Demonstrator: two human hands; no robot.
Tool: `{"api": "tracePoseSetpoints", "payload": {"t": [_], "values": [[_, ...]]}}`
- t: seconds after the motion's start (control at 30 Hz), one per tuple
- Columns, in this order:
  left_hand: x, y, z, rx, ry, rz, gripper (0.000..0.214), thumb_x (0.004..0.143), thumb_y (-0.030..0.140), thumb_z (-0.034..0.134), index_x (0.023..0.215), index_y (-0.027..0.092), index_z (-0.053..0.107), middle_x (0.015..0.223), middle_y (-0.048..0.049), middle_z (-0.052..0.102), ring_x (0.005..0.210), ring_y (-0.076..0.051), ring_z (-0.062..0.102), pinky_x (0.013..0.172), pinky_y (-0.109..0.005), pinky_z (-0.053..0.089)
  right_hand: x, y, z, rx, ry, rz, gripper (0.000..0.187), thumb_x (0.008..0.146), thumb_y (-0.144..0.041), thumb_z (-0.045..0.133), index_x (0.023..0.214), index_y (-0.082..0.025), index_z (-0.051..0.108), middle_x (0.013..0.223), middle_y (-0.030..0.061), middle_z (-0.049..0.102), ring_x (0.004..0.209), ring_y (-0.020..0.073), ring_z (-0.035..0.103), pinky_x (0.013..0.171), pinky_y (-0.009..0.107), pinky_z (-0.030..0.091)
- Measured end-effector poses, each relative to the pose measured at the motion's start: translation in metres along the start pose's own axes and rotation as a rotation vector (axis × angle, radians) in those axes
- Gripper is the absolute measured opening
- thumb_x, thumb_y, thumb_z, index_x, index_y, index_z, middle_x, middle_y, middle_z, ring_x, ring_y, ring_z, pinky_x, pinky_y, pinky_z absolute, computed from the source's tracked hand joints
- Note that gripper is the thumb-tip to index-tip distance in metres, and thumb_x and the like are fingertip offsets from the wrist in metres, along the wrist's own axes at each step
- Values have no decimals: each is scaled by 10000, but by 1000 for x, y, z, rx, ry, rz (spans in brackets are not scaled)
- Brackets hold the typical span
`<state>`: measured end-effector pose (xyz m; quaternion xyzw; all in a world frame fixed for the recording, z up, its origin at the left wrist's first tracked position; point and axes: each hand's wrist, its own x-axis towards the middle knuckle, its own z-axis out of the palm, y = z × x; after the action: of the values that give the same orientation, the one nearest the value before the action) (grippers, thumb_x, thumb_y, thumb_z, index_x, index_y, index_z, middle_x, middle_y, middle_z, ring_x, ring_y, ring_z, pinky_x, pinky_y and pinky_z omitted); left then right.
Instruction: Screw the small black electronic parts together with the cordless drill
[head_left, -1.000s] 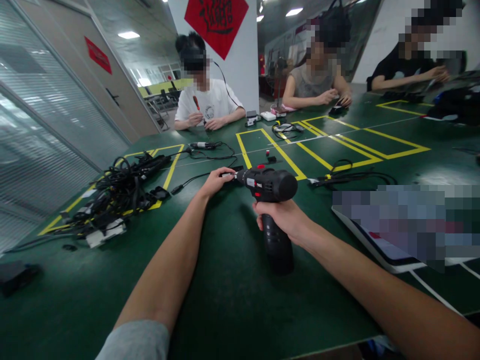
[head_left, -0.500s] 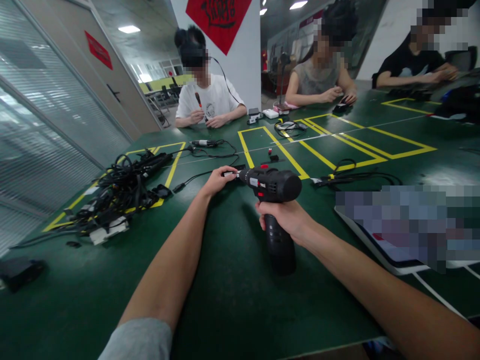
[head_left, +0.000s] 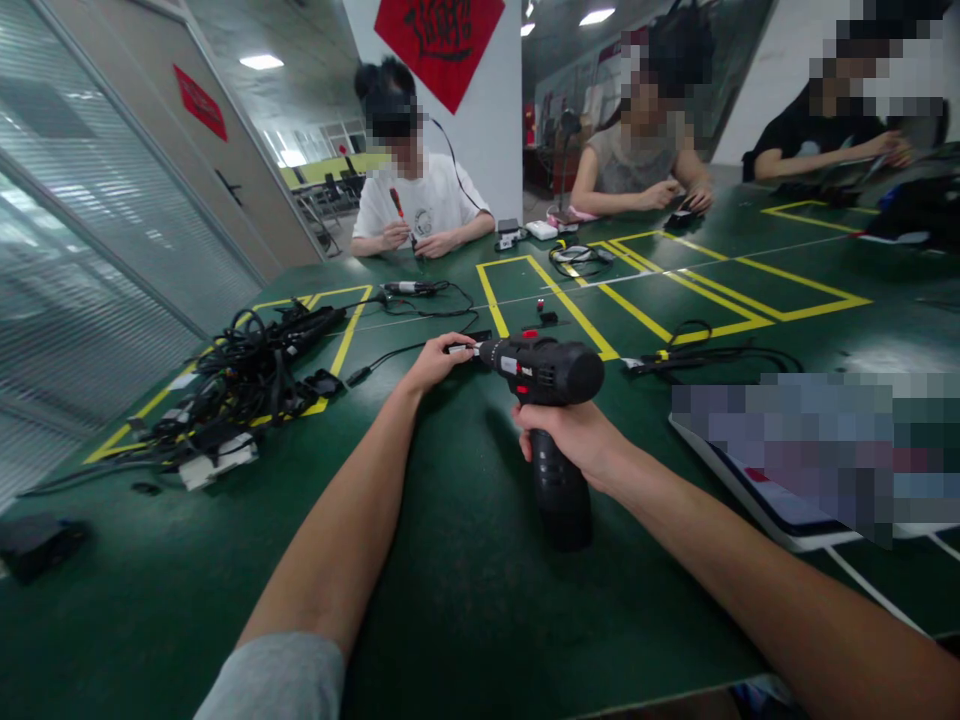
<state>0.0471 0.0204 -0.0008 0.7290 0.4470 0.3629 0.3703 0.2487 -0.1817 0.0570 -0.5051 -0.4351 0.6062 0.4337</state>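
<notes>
My right hand [head_left: 570, 440] is wrapped round the grip of a black cordless drill [head_left: 551, 368] with red accents. The drill lies level, its chuck and bit pointing left. At the bit's end, my left hand [head_left: 435, 362] rests on the table, its fingers closed on a small black part with a pale label [head_left: 459, 348]. Those fingers partly cover it, so its kind and the exact contact with the bit cannot be told. A thin black cable [head_left: 382, 363] runs left from there.
Left lies a tangled heap of black cables and adapters [head_left: 262, 370]. A tablet-like device [head_left: 750, 490] is at right, near coiled cables [head_left: 712, 350]. Small dark pieces [head_left: 549, 317] lie beyond the drill. Yellow tape marks the green table [head_left: 465, 600]. Across sit several people; one person holds a screwdriver [head_left: 397, 203].
Both my hands, the drill and the part hold nearly the same place. The view has shifted very slightly, and the people opposite have moved a little.
</notes>
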Motion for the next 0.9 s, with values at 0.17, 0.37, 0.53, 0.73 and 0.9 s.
{"api": "tracePoseSetpoints", "payload": {"t": [0.17,0.37,0.53,0.73,0.9], "values": [[0,1,0,-7,8,9,423,650,404,724,996,161,715,939,-48,704,808,-176,590,817,-317,465,1,2,0,27,9,-29,77,638,-181,652,697,-181,602,556,13,600,464,145,542,465,277,398],[2,-2,0,-4,4,18,405,659,392,719,996,168,713,955,-48,705,825,-175,594,834,-315,461,0,-2,-1,28,-4,-18,59,652,-172,643,696,-177,605,499,11,578,449,147,530,475,280,405],[2,-3,0,-4,5,13,406,664,385,717,1003,162,711,967,-49,708,834,-178,599,841,-314,468,0,-1,-1,25,0,-16,66,647,-171,646,699,-176,608,505,12,584,452,146,537,472,278,403],[1,0,1,19,18,2,398,669,376,708,1006,165,718,968,-43,714,855,-183,601,868,-324,468,-1,-3,1,29,19,-29,95,623,-150,637,709,-170,604,500,2,575,434,142,533,462,275,400],[2,0,1,16,18,-7,414,657,380,712,1009,163,718,980,-45,716,871,-190,608,879,-333,469,-1,-2,1,38,5,-12,89,629,-169,647,705,-173,601,496,2,571,442,142,533,462,272,396]]}}
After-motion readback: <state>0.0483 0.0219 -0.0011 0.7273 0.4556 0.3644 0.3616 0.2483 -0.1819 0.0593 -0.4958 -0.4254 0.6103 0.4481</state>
